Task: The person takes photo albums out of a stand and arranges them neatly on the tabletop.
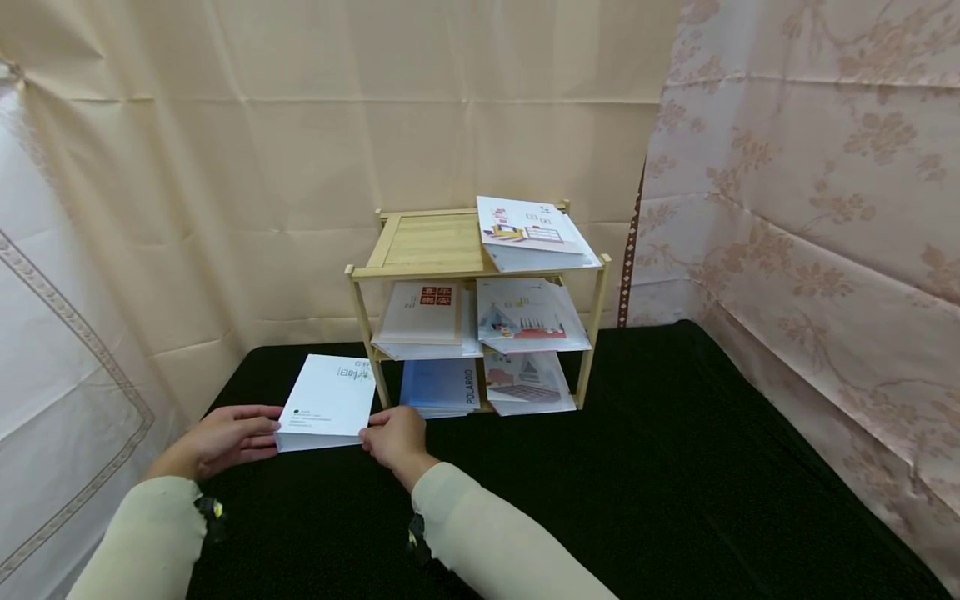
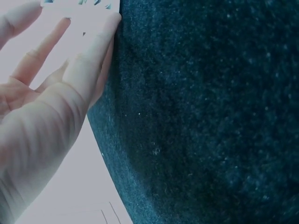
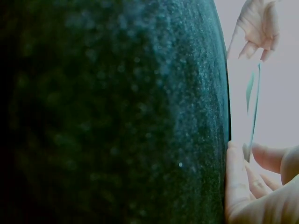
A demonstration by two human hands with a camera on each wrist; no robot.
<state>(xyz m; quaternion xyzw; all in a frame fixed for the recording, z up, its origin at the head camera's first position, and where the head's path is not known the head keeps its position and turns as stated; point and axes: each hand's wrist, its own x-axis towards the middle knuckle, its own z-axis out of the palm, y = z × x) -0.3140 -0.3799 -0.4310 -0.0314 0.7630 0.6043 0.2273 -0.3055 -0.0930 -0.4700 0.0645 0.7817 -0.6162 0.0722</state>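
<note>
A thick white book (image 1: pixel 326 404) with dark print on its cover lies between the two hands, left of a small wooden shelf (image 1: pixel 431 242). The left hand (image 1: pixel 232 437) grips its left side near the front corner, fingers fairly long along the edge. Opposite it, the right hand (image 1: pixel 397 437) pinches the front right corner, with thumb (image 3: pixel 266 156) and fingers on either side of the book's thickness. In the left wrist view the left hand (image 2: pixel 56 84) touches the pale edge of the book. Glare washes out much of the book in both wrist views.
On the shelf sit books with pictures: one pile (image 1: pixel 528 229) on top right, two piles (image 1: pixel 423 312) (image 1: pixel 525 312) in the middle, and below, a blue POLAROID pile (image 1: pixel 438 383) beside another pile (image 1: pixel 528 383). Dark cloth (image 1: pixel 675 467) covers the table; curtains (image 1: pixel 315 150) surround it.
</note>
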